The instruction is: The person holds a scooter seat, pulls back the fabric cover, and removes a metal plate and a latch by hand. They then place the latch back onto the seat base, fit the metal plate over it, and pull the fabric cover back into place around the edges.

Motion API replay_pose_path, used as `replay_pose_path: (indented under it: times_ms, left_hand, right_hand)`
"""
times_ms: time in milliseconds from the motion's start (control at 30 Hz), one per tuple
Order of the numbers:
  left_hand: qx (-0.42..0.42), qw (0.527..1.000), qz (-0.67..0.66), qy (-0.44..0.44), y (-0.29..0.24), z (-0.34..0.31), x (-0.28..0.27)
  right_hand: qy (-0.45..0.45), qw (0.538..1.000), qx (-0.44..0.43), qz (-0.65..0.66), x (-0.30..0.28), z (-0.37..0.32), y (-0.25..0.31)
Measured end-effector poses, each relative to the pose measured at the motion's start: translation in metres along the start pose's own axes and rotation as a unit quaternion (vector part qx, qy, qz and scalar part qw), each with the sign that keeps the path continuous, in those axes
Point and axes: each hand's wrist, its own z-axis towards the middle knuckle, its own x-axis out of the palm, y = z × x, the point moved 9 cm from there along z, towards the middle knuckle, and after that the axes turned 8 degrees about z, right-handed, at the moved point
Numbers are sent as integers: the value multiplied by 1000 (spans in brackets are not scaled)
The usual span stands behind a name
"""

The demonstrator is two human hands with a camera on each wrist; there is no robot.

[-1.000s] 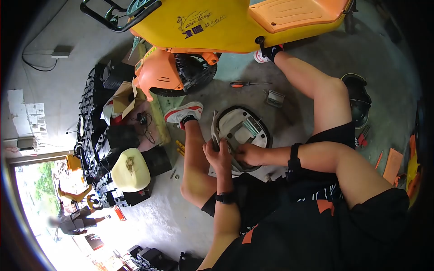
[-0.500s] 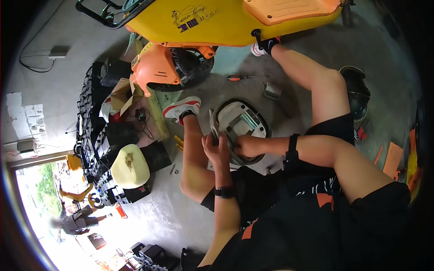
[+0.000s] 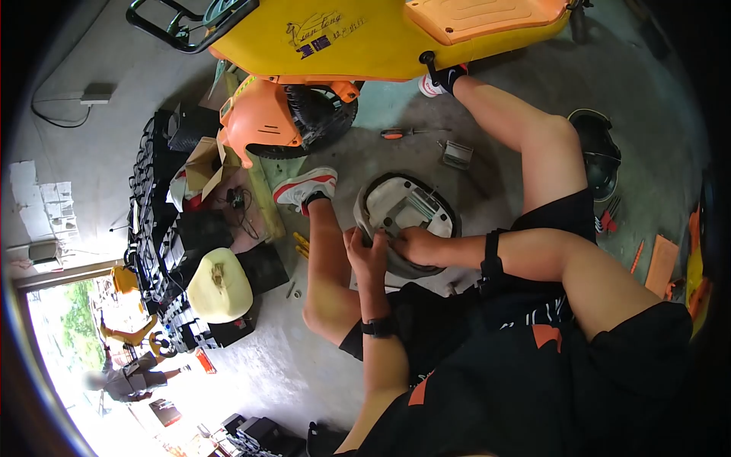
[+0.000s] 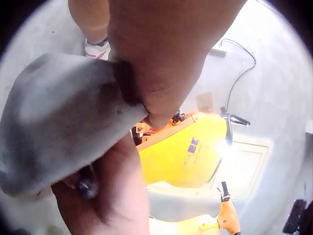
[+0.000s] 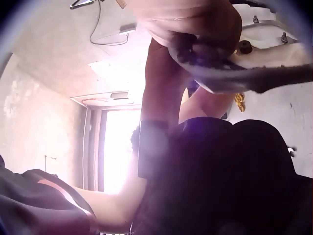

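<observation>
A scooter seat (image 3: 402,194) lies underside up between the person's legs, its pale base and dark rubber feet showing. Along its near left side my left hand (image 3: 368,253) grips the grey-black seat cover (image 3: 362,209), fingers curled over the edge. Close beside it, my right hand (image 3: 420,247) pinches the cover at the near rim; its fingertips are partly hidden. In the left wrist view the cover (image 4: 58,117) fills the left side. The right wrist view has its dark edge (image 5: 230,73) under the curled right hand (image 5: 195,24), beside the base's bolts (image 5: 283,36).
A screwdriver (image 3: 392,134) and a small metal box (image 3: 457,154) lie on the floor beyond the seat. The yellow scooter (image 3: 365,38) stands ahead. Left is a pale foam cushion (image 3: 221,283); right, a black helmet (image 3: 598,152). Another person (image 3: 129,377) is near the doorway.
The cover's raised flap on the left has come down closer to the seat's rim. My right hand has shifted slightly toward the left hand. The head view has moved a little.
</observation>
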Motion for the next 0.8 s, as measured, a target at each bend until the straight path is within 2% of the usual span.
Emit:
replay_pose_path:
  times_ms: [133,200,333,367,400,433,500,533,600,633,700,733,767,800]
  left_hand:
    - [31,999,-17,26,-17,2,-1]
    - [35,999,-12,30,-15,0,-3]
    - [-8,999,-42,26,4,0,1]
    - [-21,998,-53,20,9,-1,2]
    - [-21,998,-52,22,11,0,3]
    - [-25,998,-58,20,14,2,4]
    - [-29,997,-65,18,14,2,6]
    - [-30,996,-79,13,10,3,6]
    - [-29,995,-93,9,4,6,6]
    - [-30,996,-87,18,2,6,7]
    - [-32,996,-83,25,-1,7,7]
    - [-24,996,-79,24,-4,7,6]
    - [-18,997,-75,22,-7,7,6]
    - [-20,997,-76,19,-3,6,7]
  right_hand:
    - [-4,996,-58,-61,-3,7,7]
    - [68,976,-101,-183,0,3,21]
    - [42,971,-146,-186,7,7,17]
    - [54,998,-41,-12,9,7,0]
    - [63,983,65,161,13,3,-11]
    - [62,983,66,163,13,0,-5]
    - [66,925,179,328,19,-9,-10]
    - [65,925,179,328,18,-5,-13]
    - [63,879,241,407,22,-1,-24]
    - [61,879,241,408,19,0,-23]
    - [77,956,161,234,5,6,-10]
    - [79,956,162,231,4,5,-12]
    - [58,992,30,108,-7,8,3]
    - [36,994,-105,-17,-11,5,21]
